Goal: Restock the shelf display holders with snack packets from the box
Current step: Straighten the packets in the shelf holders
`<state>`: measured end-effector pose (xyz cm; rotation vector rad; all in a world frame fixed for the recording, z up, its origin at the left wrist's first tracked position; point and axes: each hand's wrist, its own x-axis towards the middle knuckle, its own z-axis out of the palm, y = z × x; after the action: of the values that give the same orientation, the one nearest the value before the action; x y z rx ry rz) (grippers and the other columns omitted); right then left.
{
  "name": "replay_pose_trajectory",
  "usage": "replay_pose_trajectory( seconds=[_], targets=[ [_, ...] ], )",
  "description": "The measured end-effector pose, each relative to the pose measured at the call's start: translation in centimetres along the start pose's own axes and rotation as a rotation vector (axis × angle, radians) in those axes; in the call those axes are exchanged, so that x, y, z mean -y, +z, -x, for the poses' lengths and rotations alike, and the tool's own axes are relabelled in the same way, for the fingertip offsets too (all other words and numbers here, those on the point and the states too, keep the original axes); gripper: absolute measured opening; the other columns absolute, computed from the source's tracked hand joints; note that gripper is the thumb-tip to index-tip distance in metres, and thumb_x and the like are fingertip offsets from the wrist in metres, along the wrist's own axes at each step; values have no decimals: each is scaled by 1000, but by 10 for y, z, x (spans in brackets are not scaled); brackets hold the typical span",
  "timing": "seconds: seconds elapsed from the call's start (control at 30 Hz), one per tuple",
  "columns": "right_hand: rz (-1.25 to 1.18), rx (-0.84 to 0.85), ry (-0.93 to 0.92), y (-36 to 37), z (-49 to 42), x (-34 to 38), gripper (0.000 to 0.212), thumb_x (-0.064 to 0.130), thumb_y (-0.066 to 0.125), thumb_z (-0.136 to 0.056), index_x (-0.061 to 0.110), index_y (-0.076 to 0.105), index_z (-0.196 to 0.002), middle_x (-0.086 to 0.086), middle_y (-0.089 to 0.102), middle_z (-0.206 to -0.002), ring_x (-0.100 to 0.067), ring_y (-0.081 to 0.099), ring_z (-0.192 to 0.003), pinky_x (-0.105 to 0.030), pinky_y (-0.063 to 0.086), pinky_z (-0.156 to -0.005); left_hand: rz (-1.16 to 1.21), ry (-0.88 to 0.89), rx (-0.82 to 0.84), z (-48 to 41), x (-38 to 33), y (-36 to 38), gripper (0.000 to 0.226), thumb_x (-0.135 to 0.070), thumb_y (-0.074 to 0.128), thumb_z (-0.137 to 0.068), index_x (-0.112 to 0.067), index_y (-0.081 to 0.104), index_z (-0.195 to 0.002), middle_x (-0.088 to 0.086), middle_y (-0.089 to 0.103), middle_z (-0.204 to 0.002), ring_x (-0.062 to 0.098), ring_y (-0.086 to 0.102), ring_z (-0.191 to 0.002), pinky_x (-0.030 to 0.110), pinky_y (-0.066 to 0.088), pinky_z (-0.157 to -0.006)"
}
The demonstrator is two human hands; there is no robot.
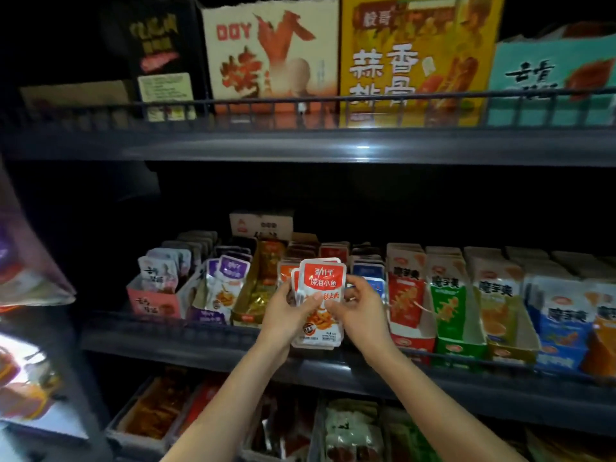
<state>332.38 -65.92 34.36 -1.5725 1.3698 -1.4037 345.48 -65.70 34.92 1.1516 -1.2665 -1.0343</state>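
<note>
At the front edge of the middle shelf [200,331], a stack of red-and-white snack packets [321,281] is held upright in front of the low wire rail. Its top rises above the rows behind.

Edges and room: display holders stand side by side along this edge, touching or nearly so. From the left they are pink [150,303], purple [210,316] and gold [245,316]; to the right of the hands, red [411,341], green [461,350] and blue [560,356]. The holder directly behind the stack is mostly hidden. A wide dark gap lies open between the packet tops and the underside of the upper shelf [333,146]. The left end of the middle shelf is too dark to judge. A cardboard box [261,225] sits at the back edge.

Hands: the left hand [288,316] grips the stack's left side, thumb across the front. The right hand [361,311] pinches the right edge with curled fingers. Both are closed on the packets.
</note>
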Motion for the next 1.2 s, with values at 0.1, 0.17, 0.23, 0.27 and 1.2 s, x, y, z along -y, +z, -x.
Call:
replay_pose_trajectory(
  seconds=[0.1, 0.17, 0.23, 0.27, 1.2],
  targets=[
    [-13, 41, -24, 33, -11, 6, 41, 11, 71, -83, 21, 53, -119, 4, 66, -102, -11, 66, -91, -35, 57, -82, -11, -14, -72, -13, 4, -30, 33, -24, 72, -82, -23, 59, -112, -3, 70, -104, 13, 67, -95, 36, 55, -85],
    [-32, 58, -42, 53, -19, 9, 38, 9, 70, -83, 24, 51, -113, 7, 66, -98, -7, 66, -89, -28, 57, -78, -29, -16, -99, -24, 6, -49, 30, -23, 73, -82, -22, 61, -109, -2, 70, -103, 14, 68, -94, 38, 55, -86],
    [-39, 81, -51, 72, -29, 11, 36, 10, 69, -84, 23, 52, -113, 7, 66, -99, -5, 66, -87, -26, 57, -76, -51, -4, -117, -36, 7, -66, 32, -21, 74, -81, -18, 62, -110, 1, 71, -101, 17, 69, -92, 40, 56, -85],
    [-32, 90, -56, 80, -36, 11, 36, 12, 69, -84, 20, 53, -116, 5, 67, -102, -7, 67, -87, -29, 58, -77, -59, 3, -131, -44, 7, -74, 33, -20, 74, -80, -16, 62, -111, 2, 71, -101, 17, 69, -90, 38, 56, -82],
    [454, -38, -23, -11, -94, -1, 37, 26, 73, -82, 19, 58, -115, 0, 68, -107, -16, 63, -99, -24, 45, -75, -301, 6, 4, -121, 11, 21, 42, -36, 74, -79, -10, 62, -109, 5, 68, -104, 19, 65, -95, 40, 55, -83]
  ],
)
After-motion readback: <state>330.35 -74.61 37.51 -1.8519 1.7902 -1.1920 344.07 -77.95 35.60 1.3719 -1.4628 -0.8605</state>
